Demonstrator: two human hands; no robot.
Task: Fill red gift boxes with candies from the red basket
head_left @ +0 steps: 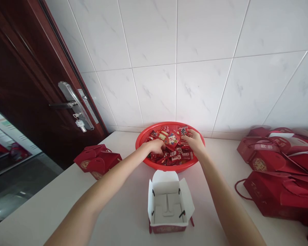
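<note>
A red plastic basket (178, 168) with perforated sides stands against the wall, filled with red-wrapped snack packets (172, 139). My left hand (157, 147) reaches into its left side, fingers curled down among the packets; what they hold is hidden. At the right side, my right hand (195, 140) is closed on the edge of a dark red jujube packet (183, 132) marked with a large character. In front of the basket, between my forearms, an open gift box (167, 205) shows its white inside, flaps raised, with nothing in it.
Closed red gift boxes (269, 160) with cord handles crowd the right side of the white table (118, 208). More red boxes (97, 160) sit at the left edge. Behind is a tiled wall (154, 92); a dark wooden door (28, 78) with keys in its lock stands left.
</note>
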